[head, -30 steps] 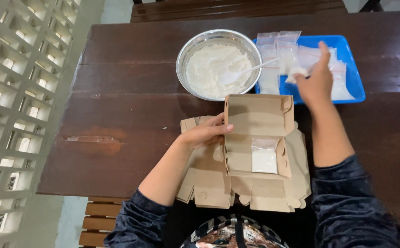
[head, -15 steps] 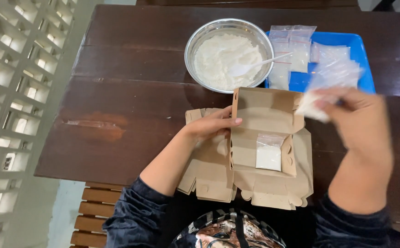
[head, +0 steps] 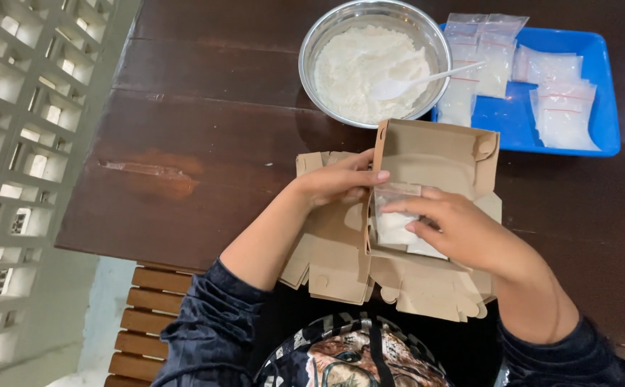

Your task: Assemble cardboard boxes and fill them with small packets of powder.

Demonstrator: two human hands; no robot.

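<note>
My right hand (head: pixel 463 233) pinches a clear powder-filled pouch (head: pixel 396 218) inside the open kraft box (head: pixel 427 208), pouch lying at nine o'clock of the palm. My left hand (head: pixel 337 183) grips the box's left wall, at ten o'clock, touching.

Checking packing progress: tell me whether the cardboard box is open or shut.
Open: the cardboard box has its lid standing up, and the right hand reaches inside.

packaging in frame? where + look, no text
Cardboard box: table centre, open, brown, held by left hand.
Flat box blanks: underneath, brown.
Powder pouch: in the box, clear, under right hand.
Filled pouches: blue tray, clear, white contents.
</note>
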